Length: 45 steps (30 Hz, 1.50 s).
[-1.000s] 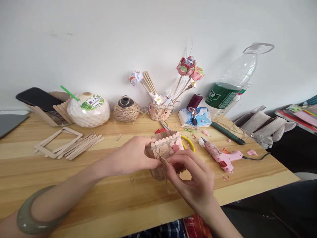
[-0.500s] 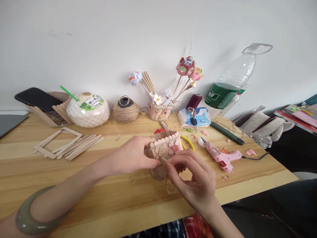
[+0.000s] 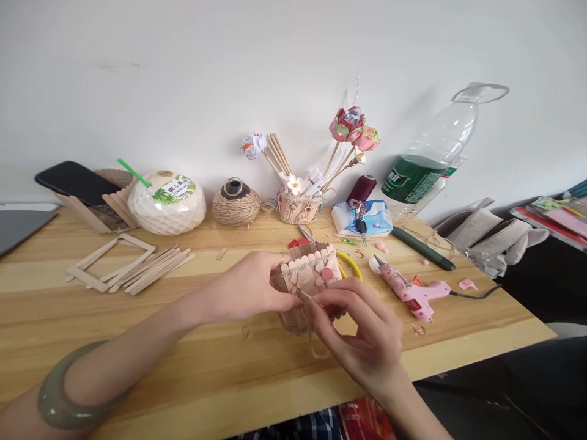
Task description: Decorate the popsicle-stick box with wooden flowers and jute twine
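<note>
While the left hand (image 3: 250,290) clasps the small craft-stick basket (image 3: 306,282) above the pale wooden counter (image 3: 192,360), the right hand (image 3: 367,339) pinches thin twine (image 3: 306,297) against it, left of the pink glue gun (image 3: 410,290), beneath a white wall (image 3: 183,79).

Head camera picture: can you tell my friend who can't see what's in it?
A left hand holds a small craft-stick pot with pink flowers while the right hand pinches thin twine against it, above a wooden table. A pink glue gun lies to the right.
</note>
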Tool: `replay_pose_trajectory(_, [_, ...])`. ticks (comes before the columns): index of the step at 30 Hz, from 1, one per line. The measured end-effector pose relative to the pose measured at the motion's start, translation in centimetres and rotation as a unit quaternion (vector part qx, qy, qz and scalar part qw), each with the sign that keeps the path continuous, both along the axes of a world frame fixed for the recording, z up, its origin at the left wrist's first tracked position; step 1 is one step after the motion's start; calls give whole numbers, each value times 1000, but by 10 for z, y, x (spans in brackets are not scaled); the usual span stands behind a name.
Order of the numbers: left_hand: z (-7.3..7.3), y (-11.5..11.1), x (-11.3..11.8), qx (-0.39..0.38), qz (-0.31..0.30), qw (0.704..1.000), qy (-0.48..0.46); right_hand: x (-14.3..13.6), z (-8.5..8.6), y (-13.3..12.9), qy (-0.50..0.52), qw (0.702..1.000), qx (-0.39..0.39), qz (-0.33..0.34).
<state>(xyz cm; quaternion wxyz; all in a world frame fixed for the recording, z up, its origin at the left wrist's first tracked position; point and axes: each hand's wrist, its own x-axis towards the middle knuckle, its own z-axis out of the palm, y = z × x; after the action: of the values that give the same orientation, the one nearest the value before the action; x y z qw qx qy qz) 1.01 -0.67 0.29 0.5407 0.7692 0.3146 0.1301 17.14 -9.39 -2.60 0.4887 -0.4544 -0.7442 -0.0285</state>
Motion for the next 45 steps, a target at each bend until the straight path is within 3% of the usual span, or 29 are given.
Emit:
replay_pose_trajectory(5, [0, -2, 0, -10, 6, 1000, -5, -3, -2, 2, -32, 999, 40, -15])
replay_pose_trajectory(10, [0, -1, 1, -7, 6, 1000, -13, -2, 0, -1, 5, 1000, 3, -1])
replay_pose_trajectory(15, [0, 0, 1, -9, 9, 1000, -10, -2, 0, 1, -35, 999, 23, -8])
replay_pose_trajectory(23, [-1, 0, 1, -8, 5, 1000, -5, -1, 2, 1, 2, 1000, -8, -2])
replay_pose_trajectory(27, [3, 2, 0, 9, -6, 1000, 15, 9, 0, -5, 117, 992, -29, -20])
replay_pose_trajectory(31, [7, 4, -4, 18, -14, 999, 27, 18, -9, -17, 264, 960, -88, -32])
replay_pose_trajectory(36, [5, 6, -5, 24, -17, 1000, 7, 17, -24, -33, 357, 928, -105, -22])
replay_pose_trajectory(41, [2, 4, -2, -6, 29, 1000, 4, 11, -32, -41, 374, 916, -145, 3])
replay_pose_trajectory(45, [0, 4, -1, -3, 49, 999, 22, 13, -32, -43, 299, 944, -141, -10])
